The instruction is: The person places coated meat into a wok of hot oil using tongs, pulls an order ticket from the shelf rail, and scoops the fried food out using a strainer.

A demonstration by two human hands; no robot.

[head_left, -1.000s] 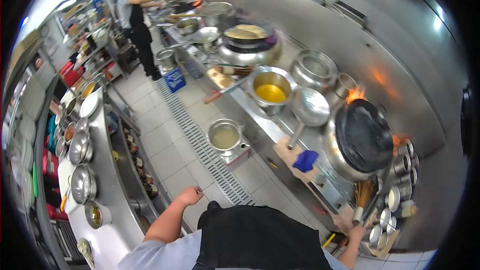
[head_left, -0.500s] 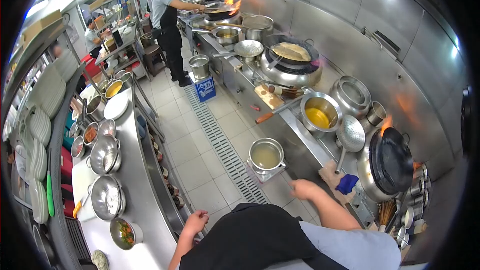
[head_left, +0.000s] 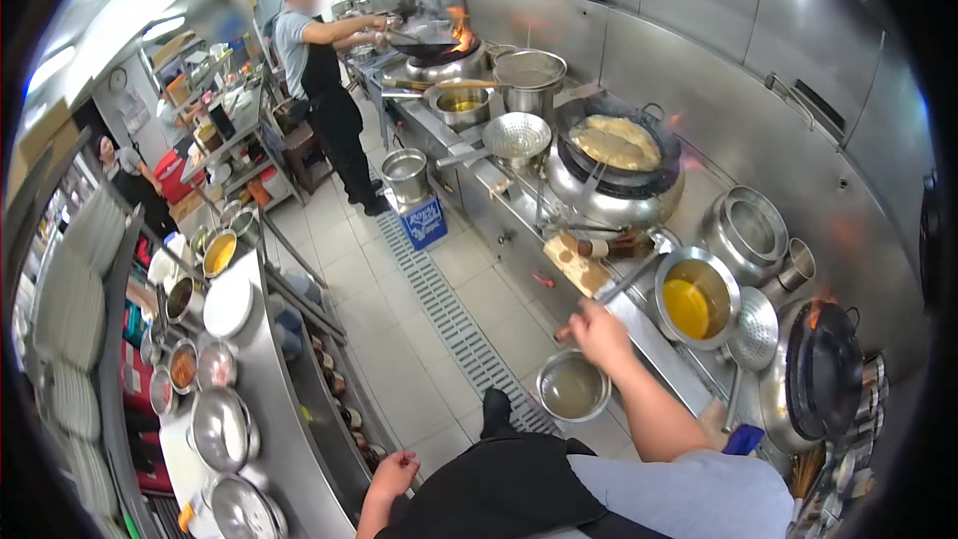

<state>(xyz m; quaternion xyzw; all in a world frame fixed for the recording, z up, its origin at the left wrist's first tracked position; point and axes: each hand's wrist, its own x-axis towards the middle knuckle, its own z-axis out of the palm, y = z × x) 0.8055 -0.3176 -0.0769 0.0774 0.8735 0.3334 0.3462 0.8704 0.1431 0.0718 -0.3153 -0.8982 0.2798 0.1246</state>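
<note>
My right hand (head_left: 599, 335) is closed round the wooden handle of a ladle (head_left: 631, 271), whose end pokes out past my fingers. The ladle's metal shaft runs up toward the rim of a deep metal pot (head_left: 689, 306) with yellow oil in it. Below that hand, a pot of cloudy liquid (head_left: 573, 386) stands low by the range. My left hand (head_left: 395, 474) hangs beside the steel counter, fingers loosely bent and slightly apart, holding nothing. A perforated strainer (head_left: 753, 330) lies right of the oil pot.
A wok of frothy food (head_left: 616, 142) sits on a burner ahead. Flame licks behind a dark wok (head_left: 833, 364) at right. Metal bowls (head_left: 222, 427) line the left counter. A co-worker (head_left: 321, 80) handles a flaming wok farther up the aisle. A blue crate (head_left: 426, 225) holds a pot.
My right hand has moved forward and taken hold of the ladle's wooden handle. My view has shifted forward, and a foot now shows. Another person has come into sight at far left.
</note>
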